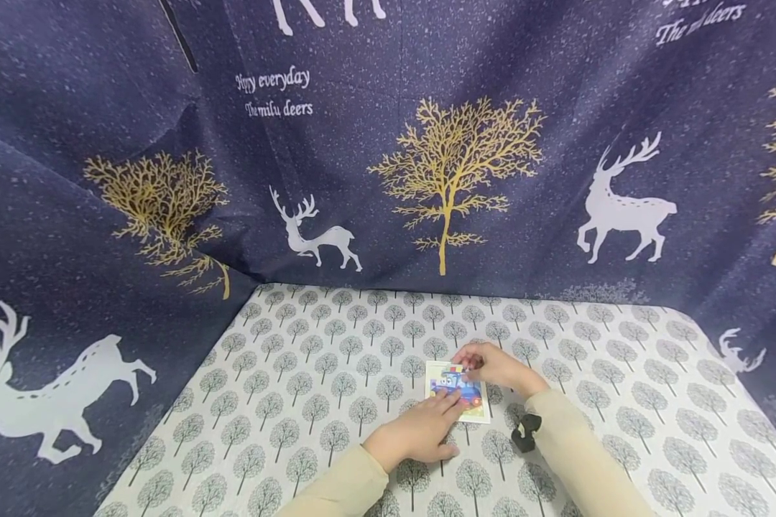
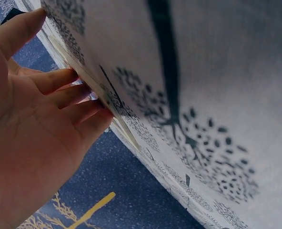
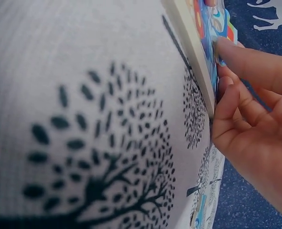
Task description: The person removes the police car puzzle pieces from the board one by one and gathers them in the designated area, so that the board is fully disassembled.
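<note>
A small jigsaw puzzle board (image 1: 431, 370) with a pale frame and a blue cartoon vehicle picture lies on the patterned cloth. My left hand (image 1: 423, 429) rests on its lower left part with the fingers fairly straight; in the left wrist view the fingertips touch the thin board (image 2: 124, 131). At the board's upper right is my right hand (image 1: 491, 365), its thumb and fingers pinching a colourful puzzle piece (image 3: 230, 32). That piece stands tilted up from the picture in the right wrist view, and the fingers hide part of it.
White cloth (image 1: 323, 345) printed with grey trees covers the table. A dark blue curtain (image 1: 362, 143) with deer and golden trees hangs behind and at the left. Another small colourful item (image 3: 198, 213) lies on the cloth beside the right hand. A black wrist camera (image 1: 526, 433) sits at the right sleeve.
</note>
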The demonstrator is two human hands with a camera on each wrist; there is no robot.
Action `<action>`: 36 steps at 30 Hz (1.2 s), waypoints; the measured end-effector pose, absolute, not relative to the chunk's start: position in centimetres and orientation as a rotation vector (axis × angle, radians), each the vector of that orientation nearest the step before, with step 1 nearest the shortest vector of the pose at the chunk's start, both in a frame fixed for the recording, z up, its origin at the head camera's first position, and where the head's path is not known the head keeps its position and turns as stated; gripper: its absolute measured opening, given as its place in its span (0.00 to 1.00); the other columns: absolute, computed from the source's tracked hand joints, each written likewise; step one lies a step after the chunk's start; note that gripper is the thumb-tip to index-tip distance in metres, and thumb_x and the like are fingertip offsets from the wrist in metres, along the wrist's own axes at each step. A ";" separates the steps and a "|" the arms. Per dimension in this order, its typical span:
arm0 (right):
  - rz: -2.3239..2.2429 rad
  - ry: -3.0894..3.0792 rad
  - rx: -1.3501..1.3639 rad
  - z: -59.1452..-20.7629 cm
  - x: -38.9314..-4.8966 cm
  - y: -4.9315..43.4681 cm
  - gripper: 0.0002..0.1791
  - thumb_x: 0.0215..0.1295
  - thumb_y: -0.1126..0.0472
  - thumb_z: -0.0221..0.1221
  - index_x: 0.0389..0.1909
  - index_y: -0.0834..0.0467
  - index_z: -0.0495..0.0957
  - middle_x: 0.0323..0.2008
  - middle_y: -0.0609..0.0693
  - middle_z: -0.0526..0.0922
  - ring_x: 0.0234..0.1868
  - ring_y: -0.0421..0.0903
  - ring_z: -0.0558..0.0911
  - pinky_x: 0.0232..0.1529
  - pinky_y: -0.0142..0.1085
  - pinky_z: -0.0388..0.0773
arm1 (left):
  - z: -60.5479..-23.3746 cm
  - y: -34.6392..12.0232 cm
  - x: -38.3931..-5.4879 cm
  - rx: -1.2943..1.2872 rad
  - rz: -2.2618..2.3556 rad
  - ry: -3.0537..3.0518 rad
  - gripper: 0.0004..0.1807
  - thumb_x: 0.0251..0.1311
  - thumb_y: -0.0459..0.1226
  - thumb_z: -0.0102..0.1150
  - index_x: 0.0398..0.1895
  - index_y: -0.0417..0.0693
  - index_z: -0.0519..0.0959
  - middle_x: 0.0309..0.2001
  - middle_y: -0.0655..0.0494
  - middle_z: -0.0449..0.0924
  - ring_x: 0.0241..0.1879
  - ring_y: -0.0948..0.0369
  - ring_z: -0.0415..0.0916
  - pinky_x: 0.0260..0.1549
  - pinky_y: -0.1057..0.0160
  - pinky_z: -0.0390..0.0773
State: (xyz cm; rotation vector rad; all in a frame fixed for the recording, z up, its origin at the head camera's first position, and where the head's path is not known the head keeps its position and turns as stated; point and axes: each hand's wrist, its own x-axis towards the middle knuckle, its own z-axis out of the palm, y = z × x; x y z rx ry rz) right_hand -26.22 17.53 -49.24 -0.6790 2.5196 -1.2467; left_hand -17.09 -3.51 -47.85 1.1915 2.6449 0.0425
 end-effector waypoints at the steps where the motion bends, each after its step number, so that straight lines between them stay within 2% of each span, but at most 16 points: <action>1: -1.248 2.527 -0.673 -49.2 -26.3 17.5 0.13 0.56 0.70 0.63 0.44 0.59 0.81 0.35 0.50 0.77 0.36 0.44 0.74 0.41 0.34 0.73 | -47.8 -3.5 -17.1 1.192 0.043 2.645 0.43 0.63 0.54 0.56 0.75 0.47 0.53 0.75 0.50 0.48 0.73 0.52 0.48 0.70 0.59 0.54; 5: -1.262 2.554 -0.686 -49.3 -26.3 17.6 0.12 0.59 0.71 0.60 0.43 0.58 0.81 0.36 0.49 0.79 0.37 0.44 0.75 0.42 0.36 0.74 | -47.6 -3.4 -17.2 1.189 0.051 2.640 0.43 0.63 0.53 0.56 0.75 0.47 0.53 0.75 0.50 0.49 0.73 0.52 0.48 0.70 0.59 0.54; 13: -1.371 2.535 -0.692 -48.7 -25.7 17.8 0.12 0.59 0.74 0.58 0.43 0.63 0.81 0.35 0.55 0.81 0.37 0.49 0.78 0.42 0.38 0.75 | -47.3 -3.3 -17.1 1.183 0.062 2.637 0.42 0.63 0.54 0.57 0.75 0.48 0.54 0.75 0.50 0.49 0.74 0.52 0.47 0.70 0.59 0.55; 20: -1.402 2.575 -0.610 -48.8 -25.9 18.7 0.11 0.61 0.67 0.59 0.45 0.60 0.82 0.39 0.52 0.83 0.41 0.48 0.81 0.46 0.43 0.79 | -47.3 -3.2 -17.1 1.193 0.054 2.641 0.42 0.63 0.54 0.56 0.75 0.48 0.55 0.75 0.51 0.48 0.74 0.52 0.47 0.70 0.60 0.54; 24: -1.521 2.516 -0.524 -48.1 -25.7 19.7 0.14 0.61 0.67 0.59 0.48 0.67 0.79 0.44 0.61 0.82 0.43 0.55 0.82 0.46 0.48 0.81 | -47.3 -3.2 -17.1 1.187 0.078 2.635 0.41 0.63 0.54 0.56 0.75 0.48 0.55 0.76 0.51 0.48 0.74 0.52 0.47 0.70 0.59 0.54; 26: -1.583 2.485 -0.468 -47.9 -25.6 20.3 0.15 0.62 0.67 0.59 0.49 0.69 0.78 0.46 0.63 0.82 0.41 0.56 0.83 0.44 0.47 0.82 | -47.3 -3.2 -17.0 1.177 0.090 2.635 0.41 0.63 0.53 0.56 0.75 0.48 0.55 0.76 0.51 0.48 0.74 0.52 0.47 0.70 0.59 0.55; 29: -1.670 2.417 -0.402 -48.0 -25.4 21.2 0.16 0.65 0.68 0.56 0.50 0.73 0.76 0.42 0.66 0.82 0.36 0.56 0.84 0.39 0.43 0.84 | -47.3 -3.3 -16.9 1.163 0.107 2.635 0.42 0.62 0.53 0.57 0.75 0.48 0.54 0.75 0.51 0.48 0.73 0.52 0.48 0.69 0.58 0.56; 36: -1.732 2.349 -0.267 -48.1 -24.6 23.8 0.19 0.66 0.69 0.55 0.56 0.73 0.72 0.43 0.62 0.82 0.37 0.52 0.84 0.40 0.43 0.84 | -47.3 -3.7 -16.7 1.172 0.113 2.626 0.41 0.63 0.52 0.57 0.75 0.48 0.54 0.75 0.51 0.49 0.73 0.52 0.48 0.70 0.58 0.55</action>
